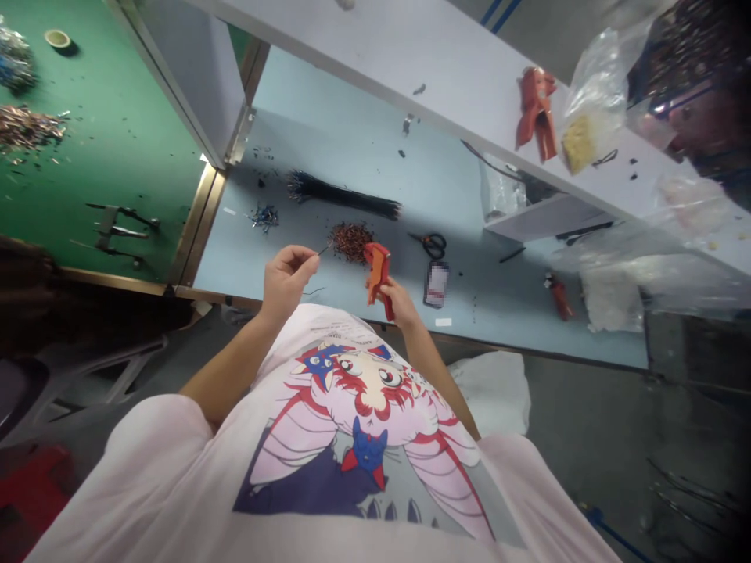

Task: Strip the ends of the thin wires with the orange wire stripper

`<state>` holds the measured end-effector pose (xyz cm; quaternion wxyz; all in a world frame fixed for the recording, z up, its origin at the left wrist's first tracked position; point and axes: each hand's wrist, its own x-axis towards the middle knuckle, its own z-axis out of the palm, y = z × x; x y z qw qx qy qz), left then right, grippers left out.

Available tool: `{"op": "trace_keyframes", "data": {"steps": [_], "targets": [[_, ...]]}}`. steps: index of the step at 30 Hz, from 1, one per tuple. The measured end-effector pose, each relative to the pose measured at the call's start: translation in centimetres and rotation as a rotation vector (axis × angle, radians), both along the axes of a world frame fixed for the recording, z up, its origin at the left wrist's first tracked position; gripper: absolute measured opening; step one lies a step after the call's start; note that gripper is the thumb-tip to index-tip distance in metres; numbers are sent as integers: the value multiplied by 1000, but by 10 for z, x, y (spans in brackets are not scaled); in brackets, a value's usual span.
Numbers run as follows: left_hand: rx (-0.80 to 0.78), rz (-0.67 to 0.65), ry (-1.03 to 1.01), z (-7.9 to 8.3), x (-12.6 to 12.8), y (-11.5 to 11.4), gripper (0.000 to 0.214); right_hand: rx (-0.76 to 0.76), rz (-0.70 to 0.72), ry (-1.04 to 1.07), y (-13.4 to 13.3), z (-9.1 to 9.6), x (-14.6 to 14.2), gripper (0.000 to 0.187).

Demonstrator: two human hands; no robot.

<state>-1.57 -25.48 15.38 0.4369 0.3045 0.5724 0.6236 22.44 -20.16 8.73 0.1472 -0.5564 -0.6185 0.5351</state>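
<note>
One thin wire (325, 249), one orange-red hand tool (379, 272)

On the shelf at far right, a clear plastic bag (598, 82) has yellow pieces (579, 143) in its lower end; beside it, a larger bag holds a mass of dark pieces (684, 59), too blurred to name. A second orange-red tool (536, 112) lies just left of the yellow pieces.

Over the near edge of the counter (364, 125), the left hand (289, 280) is closed to a pinch, thumb against index finger, with the wire sticking out to the right. The right hand (399, 303) is wrapped around the handles of the hand tool, which stands at the near right side of a coppery scrap pile (349, 241). Beyond the pile lies a bundle of black wires (346, 195); to its right are scissors (434, 246) and, nearer, a phone (436, 283).
</note>
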Motion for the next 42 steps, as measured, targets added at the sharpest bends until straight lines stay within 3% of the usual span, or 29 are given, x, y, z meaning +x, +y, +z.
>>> {"op": "trace_keyframes", "data": {"steps": [3,5,10,14,19,27,42], "targets": [[43,17,42,9,5,0,12,-241,-96,477,-4,32,-18,41],[62,35,89,16,8,0,11,-349,-152,645,-9,51,-28,42],[108,32,173,27,10,-1,9,-470,-101,749,-22,89,-37,43],[157,-27,239,29,11,1,8,-529,-4,771,-26,105,-33,41],[251,-53,329,31,12,4,7,-526,34,782,-30,113,-32,40],[253,-59,537,34,10,1,8,-511,73,761,-33,118,-32,37],[359,-55,651,35,7,1,7,-459,89,727,-34,113,-32,27]]}}
